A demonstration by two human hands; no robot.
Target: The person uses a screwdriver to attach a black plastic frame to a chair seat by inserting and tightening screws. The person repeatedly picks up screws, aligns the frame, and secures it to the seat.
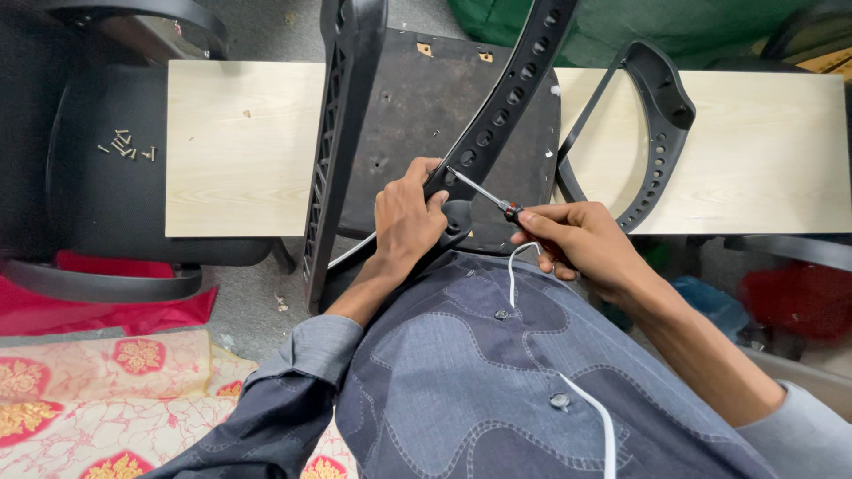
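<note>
Against the near edge of the upturned chair seat [417, 106], my left hand [406, 222] is wrapped tight around the lower end of a black perforated armrest bracket [515, 80], pinning it to the seat's dark underside. My right hand [581, 235] is closed on the handle of a screwdriver [484, 191], whose shaft slants up and left so the tip sits at the bracket's foot, just beside my left thumb. I judge this as the fastening step for this bracket (I cannot tell whether a screw is seated under the tip, it is too small to see). What comes next, as I read it, calls for keeping the shaft in line with the hole and the bracket from sliding. A second black armrest [652, 124] lies on the pale wooden board [763, 151] towards its right end, and loose screws [129, 146] lie well apart on another chair seat [106, 186] off the board's left edge. A white cord [515, 266] hangs down my shirt.
</note>
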